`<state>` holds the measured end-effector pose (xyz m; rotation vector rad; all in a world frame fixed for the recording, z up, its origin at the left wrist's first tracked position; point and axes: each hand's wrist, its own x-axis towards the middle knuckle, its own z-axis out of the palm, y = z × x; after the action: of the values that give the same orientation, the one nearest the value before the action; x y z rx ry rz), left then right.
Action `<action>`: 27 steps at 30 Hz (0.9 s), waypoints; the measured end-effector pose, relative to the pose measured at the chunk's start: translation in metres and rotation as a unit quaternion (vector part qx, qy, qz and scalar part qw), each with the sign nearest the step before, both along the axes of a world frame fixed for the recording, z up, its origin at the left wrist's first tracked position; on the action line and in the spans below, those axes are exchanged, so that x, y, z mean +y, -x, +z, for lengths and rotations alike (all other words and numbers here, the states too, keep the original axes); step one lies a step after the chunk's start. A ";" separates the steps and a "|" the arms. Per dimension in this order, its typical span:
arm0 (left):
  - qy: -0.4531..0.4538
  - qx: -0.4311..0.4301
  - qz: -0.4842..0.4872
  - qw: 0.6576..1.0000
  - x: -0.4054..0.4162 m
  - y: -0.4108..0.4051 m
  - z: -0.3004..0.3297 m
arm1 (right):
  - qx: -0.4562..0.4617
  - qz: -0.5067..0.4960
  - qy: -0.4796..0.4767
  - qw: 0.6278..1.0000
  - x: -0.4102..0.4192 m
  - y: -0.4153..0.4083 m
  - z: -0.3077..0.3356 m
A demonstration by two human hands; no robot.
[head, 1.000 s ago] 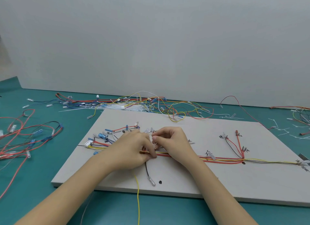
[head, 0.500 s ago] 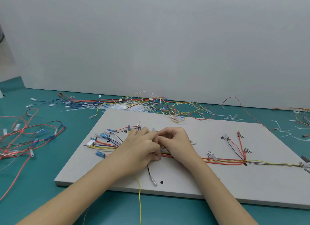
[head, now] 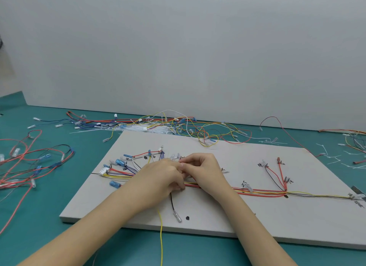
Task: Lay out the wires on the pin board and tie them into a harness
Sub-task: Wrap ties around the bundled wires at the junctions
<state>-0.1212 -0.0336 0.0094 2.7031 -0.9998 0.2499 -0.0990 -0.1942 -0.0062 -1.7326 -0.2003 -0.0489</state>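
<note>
A white pin board [head: 227, 216] lies on the teal table. A bundle of red, yellow and black wires [head: 261, 192] runs along it from a white connector [head: 104, 170] at the left to the right edge. My left hand [head: 158, 178] and my right hand [head: 202, 170] meet over the bundle near the board's middle, fingers curled and pinching something small and pale at the wires; what it is stays hidden. A black wire with a clear terminal [head: 177, 218] and a yellow wire [head: 161, 242] hang toward me below the hands.
Loose wires and white cable ties [head: 178, 125] are heaped behind the board along the wall. More red and black wires [head: 29, 160] lie at the left. Cut tie ends [head: 332, 156] are scattered at the right. A black dot [head: 187, 218] marks the board's front.
Both hands have stayed together over the bundle and shifted only slightly; the fingers have closed tighter around the spot. The view has drifted a little.
</note>
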 end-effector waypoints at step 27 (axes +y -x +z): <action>-0.134 -0.286 -0.128 0.940 -0.002 -0.008 0.001 | 0.030 0.026 0.004 0.999 -0.006 -0.004 0.003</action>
<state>-0.1130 -0.0357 0.0107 2.7439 -1.6347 0.9486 -0.0952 -0.1998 -0.0030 -1.7328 -0.2026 0.0417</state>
